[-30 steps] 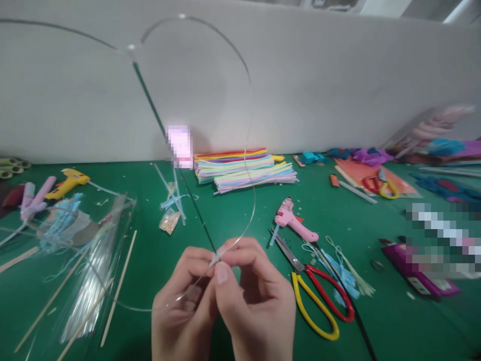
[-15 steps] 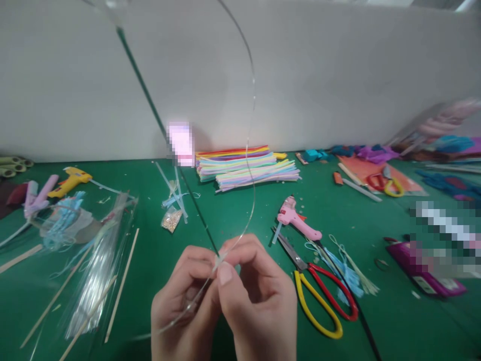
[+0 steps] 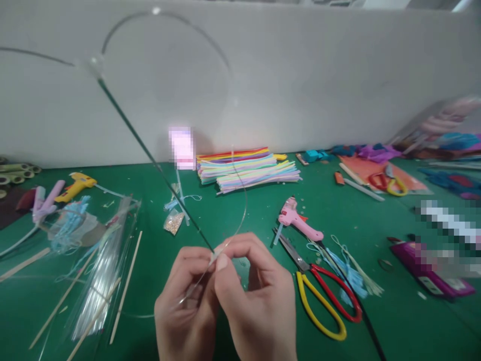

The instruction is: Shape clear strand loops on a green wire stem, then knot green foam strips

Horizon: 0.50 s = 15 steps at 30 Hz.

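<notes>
My left hand (image 3: 186, 306) and my right hand (image 3: 253, 301) meet low in the middle, fingertips pinched together on the lower end of a thin dark green wire stem (image 3: 150, 158). The stem slants up and to the left to a small clear blob (image 3: 92, 62). A thin clear line (image 3: 169, 15) arcs from that blob over the top and curves back down to my fingertips; another strand trails off to the left. Both hands are closed on the joint where stem and line meet.
On the green table (image 3: 233, 215): red-and-yellow scissors (image 3: 323, 296), a pink glue gun (image 3: 298, 223), a yellow glue gun (image 3: 77, 184), a stack of pastel strips (image 3: 246, 170), a clear bag of rods (image 3: 97, 265), wooden sticks (image 3: 126, 286), and coloured craft paper (image 3: 376, 173) at the right.
The stem's top has swung to the left and lower, bringing the clear loop back into view. My hands stay pinched at the same spot.
</notes>
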Each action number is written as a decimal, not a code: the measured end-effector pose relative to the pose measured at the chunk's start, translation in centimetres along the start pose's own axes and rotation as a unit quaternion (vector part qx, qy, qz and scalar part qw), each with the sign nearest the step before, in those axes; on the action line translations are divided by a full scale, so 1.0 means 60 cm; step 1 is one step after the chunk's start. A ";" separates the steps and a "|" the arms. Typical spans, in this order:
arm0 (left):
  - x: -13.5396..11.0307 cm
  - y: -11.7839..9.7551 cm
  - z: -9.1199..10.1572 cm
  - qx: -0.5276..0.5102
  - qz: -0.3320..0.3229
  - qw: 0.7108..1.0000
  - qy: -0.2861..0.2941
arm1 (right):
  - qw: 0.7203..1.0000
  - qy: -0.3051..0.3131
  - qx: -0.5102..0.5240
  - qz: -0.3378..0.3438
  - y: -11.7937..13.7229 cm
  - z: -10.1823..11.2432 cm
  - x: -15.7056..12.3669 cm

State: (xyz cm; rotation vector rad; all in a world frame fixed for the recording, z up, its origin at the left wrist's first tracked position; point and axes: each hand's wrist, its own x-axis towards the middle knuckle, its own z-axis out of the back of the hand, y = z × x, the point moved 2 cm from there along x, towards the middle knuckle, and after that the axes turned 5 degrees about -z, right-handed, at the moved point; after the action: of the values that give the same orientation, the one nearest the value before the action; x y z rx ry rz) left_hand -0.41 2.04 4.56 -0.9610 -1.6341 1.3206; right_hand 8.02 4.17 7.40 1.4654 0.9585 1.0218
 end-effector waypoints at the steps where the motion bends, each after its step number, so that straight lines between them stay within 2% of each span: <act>1: 0.001 0.000 0.000 0.012 -0.008 1.000 -0.002 | 1.000 -0.005 -0.023 0.010 0.001 0.001 0.000; 6: 0.004 0.008 0.006 0.056 -0.052 0.997 -0.017 | 0.984 0.001 -0.145 0.101 -0.001 0.012 -0.002; 8: 0.007 0.010 0.009 0.094 -0.119 0.989 -0.003 | 0.968 -0.027 -0.176 0.174 -0.001 0.014 -0.006; 11: 0.011 0.011 0.013 0.162 -0.222 0.961 0.031 | 0.935 -0.096 -0.212 0.269 -0.002 0.014 -0.012; 13: 0.013 0.009 0.014 0.179 -0.256 0.949 0.038 | 0.921 -0.125 -0.227 0.291 -0.004 0.010 -0.014; 15: 0.014 0.008 0.013 0.170 -0.250 0.953 0.038 | 0.919 -0.131 -0.234 0.291 -0.006 0.007 -0.014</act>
State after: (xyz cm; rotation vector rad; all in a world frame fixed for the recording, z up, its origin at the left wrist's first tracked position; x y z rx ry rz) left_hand -1.43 2.58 4.08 -0.3522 -1.4044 1.1405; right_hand 8.16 3.30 6.93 1.4454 0.0502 1.3222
